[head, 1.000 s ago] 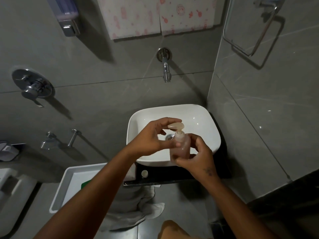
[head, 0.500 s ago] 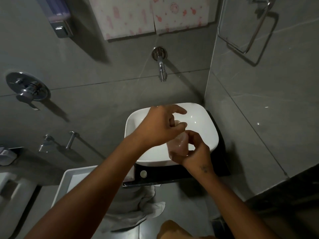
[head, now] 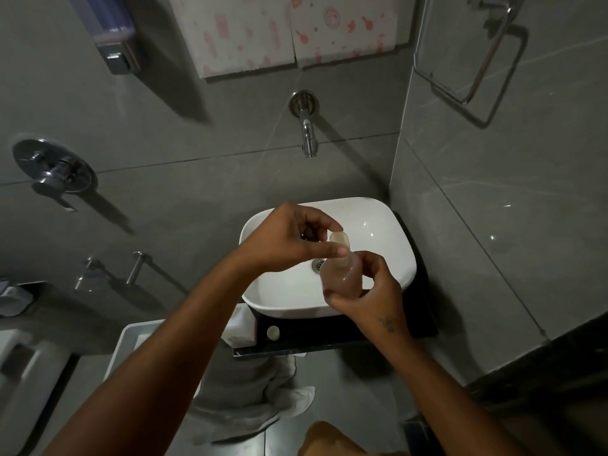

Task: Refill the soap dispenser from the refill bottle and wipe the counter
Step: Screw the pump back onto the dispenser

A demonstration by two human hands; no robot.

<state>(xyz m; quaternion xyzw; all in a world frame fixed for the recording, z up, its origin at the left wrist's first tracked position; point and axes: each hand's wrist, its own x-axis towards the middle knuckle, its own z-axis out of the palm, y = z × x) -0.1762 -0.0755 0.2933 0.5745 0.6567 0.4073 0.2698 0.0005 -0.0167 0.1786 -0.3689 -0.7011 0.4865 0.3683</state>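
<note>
Both hands over white basin [head: 388, 225]; right hand [head: 371, 291] wrapped round body of soap dispenser [head: 340, 278], translucent, pinkish liquid inside; left hand [head: 289, 240] pinching pump head [head: 339, 240] between thumb and fingers; drain partly hidden behind bottle; wall tap [head: 307, 133] far, above basin; black counter [head: 329, 334] under basin; white tray [head: 131, 343] near left; grey cloth [head: 237, 406] on floor below counter.

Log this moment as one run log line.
stage: opening dispenser | right hand: holds soap dispenser over sink | left hand: grips pump head
</note>
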